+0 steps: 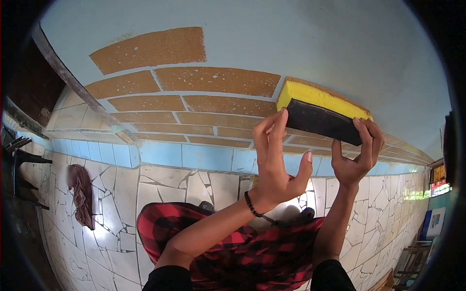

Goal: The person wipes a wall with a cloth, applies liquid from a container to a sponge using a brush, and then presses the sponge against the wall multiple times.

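Note:
A yellow sponge block (315,96) with a black back (323,122) rests against the pale blue wall, its brown-edged far face toward the wall. My right hand (357,162) grips the right end of the black back, fingers at its end and thumb below. At the left end, the fingertips of my left hand (276,169) touch the black back. That hand's fingers are stretched out and its thumb stands apart. A dark bead bracelet (252,204) circles my left wrist. Brown brick shapes (218,80) with pale gaps and white specks cover the wall beside and below the sponge.
Light blue tiles (206,156) edge the wall's foot above a cracked-tile floor (121,189). A crumpled brown cloth (83,199) lies at left, near a dark chair (26,167). My red-and-black checked clothing (233,252) is below my arms. A wooden piece of furniture (412,259) stands at right.

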